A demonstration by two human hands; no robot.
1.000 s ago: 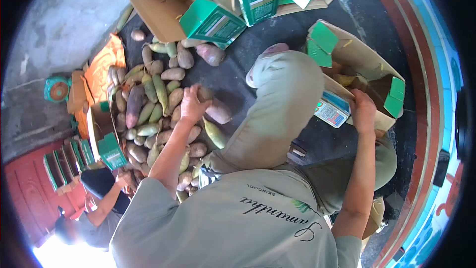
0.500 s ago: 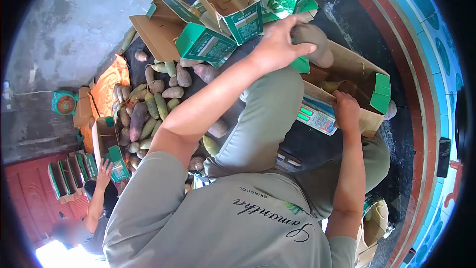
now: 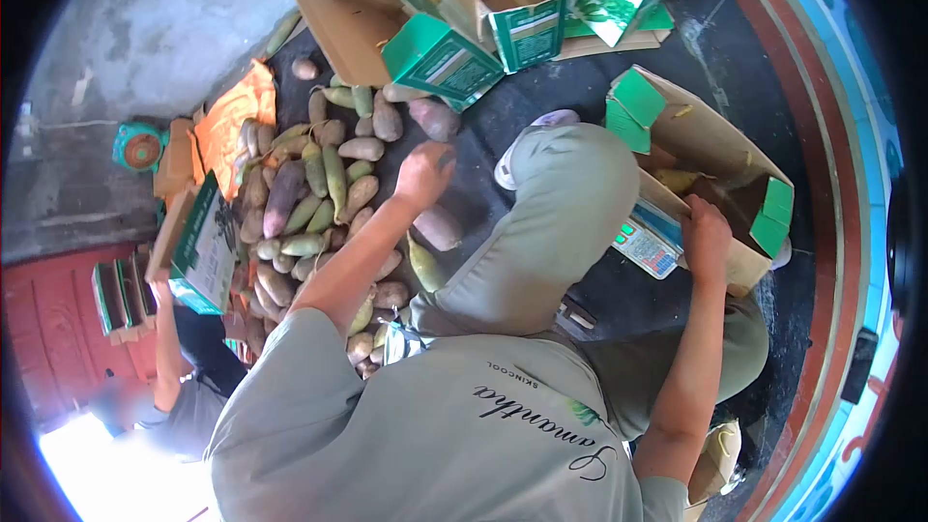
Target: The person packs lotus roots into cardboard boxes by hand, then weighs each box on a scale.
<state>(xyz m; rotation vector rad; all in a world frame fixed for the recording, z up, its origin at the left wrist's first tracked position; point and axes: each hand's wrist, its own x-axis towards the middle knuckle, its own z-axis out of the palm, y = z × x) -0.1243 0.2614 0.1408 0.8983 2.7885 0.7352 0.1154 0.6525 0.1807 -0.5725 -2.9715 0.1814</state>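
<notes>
My left hand (image 3: 425, 176) is over the dark floor covering, beside the pile of radishes and other root vegetables (image 3: 333, 174). Its fingers are loosely curled, a gap shows between thumb and fingers, and nothing is visible in it. With my right hand (image 3: 708, 232) I grip the near wall of an open cardboard box (image 3: 725, 135) with green flaps. Inside that box lies a yellowish-brown root vegetable (image 3: 679, 179); its lower part is hidden by the wall. A digital scale (image 3: 646, 249) with lit green displays shows at the box's near side, partly covered by it.
More open green-and-brown boxes (image 3: 532, 34) stand at the back. A purple root (image 3: 438, 228) lies near my bent knee (image 3: 580, 184). At the left another person's hand (image 3: 161, 292) holds up a green box (image 3: 203, 246). A small turquoise fan-like object (image 3: 138, 147) stands by the wall.
My left hand has swung from above the box to the pile on the left; the brown root it held is gone from it. The other person has raised a box. My right hand stays on the wall.
</notes>
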